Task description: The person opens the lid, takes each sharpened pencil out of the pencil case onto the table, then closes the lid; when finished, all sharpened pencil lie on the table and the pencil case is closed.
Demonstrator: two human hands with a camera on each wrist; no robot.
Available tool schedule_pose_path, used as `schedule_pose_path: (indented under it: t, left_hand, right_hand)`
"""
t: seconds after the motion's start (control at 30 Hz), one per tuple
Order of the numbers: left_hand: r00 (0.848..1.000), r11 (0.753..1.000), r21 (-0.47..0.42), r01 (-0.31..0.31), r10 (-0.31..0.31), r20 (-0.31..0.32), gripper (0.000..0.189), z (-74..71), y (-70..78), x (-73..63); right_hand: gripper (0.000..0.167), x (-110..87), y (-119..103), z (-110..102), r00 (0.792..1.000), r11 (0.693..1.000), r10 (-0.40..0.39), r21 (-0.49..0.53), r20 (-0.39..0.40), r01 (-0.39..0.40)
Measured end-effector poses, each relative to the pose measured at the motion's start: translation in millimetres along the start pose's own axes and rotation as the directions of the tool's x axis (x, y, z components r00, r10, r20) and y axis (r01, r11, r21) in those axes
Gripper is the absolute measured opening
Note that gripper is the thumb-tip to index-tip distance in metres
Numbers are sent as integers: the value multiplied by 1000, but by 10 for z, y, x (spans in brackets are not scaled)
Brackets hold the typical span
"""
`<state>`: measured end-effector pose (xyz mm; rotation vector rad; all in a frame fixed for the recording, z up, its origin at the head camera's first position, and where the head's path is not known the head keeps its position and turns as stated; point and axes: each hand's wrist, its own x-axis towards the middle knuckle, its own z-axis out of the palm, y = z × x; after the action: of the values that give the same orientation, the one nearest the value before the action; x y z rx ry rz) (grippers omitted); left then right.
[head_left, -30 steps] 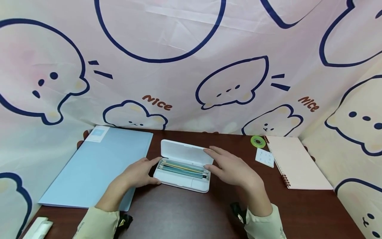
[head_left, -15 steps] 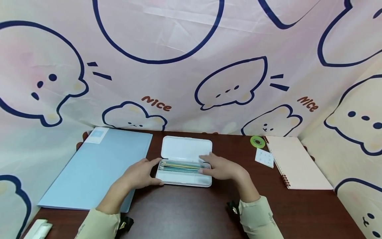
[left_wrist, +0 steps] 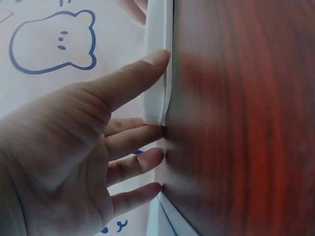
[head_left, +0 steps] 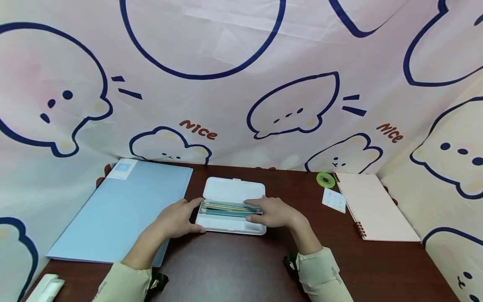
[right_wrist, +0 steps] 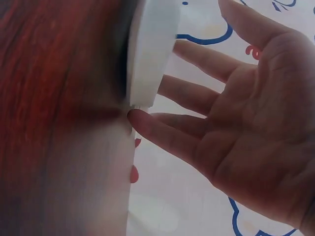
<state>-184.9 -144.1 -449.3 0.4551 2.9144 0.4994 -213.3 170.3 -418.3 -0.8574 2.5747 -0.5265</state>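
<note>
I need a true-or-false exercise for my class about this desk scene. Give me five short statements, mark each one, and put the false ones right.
1. The white case has its lid open. True.
2. The pencils lie on the notebook. False: they lie in the case.
3. The left hand touches the left end of the case. True.
4. The right hand rests on the blue folder. False: it is at the right end of the case, and the folder lies on the left.
5. The notebook has its spiral binding on the side nearer the case. True.
</note>
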Motion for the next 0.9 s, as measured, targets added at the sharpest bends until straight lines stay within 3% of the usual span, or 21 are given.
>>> schedule_pose_path:
  t: [0.23, 0.6, 0.73, 0.9]
  left_hand:
    - [1000, 999, -38, 8, -7, 21, 91, -28, -22, 10]
    - [1000, 994, -107, 0, -1, -7, 103, -20, -15, -25]
    - [995, 994, -71, -80, 76, -68, 106, 3, -2, -40]
    - [975, 981, -19, -191, 188, -119, 98, 8, -1, -41]
  right_hand:
    - [57, -15, -14, 46, 1000, 1000, -16, -12, -5, 16]
    - [57, -43, -117, 136, 995, 994, 100, -36, 11, -100]
    - [57, -59, -133, 117, 996, 995, 92, -27, 16, -91]
    - [54, -75, -155, 71, 998, 998, 55, -22, -6, -55]
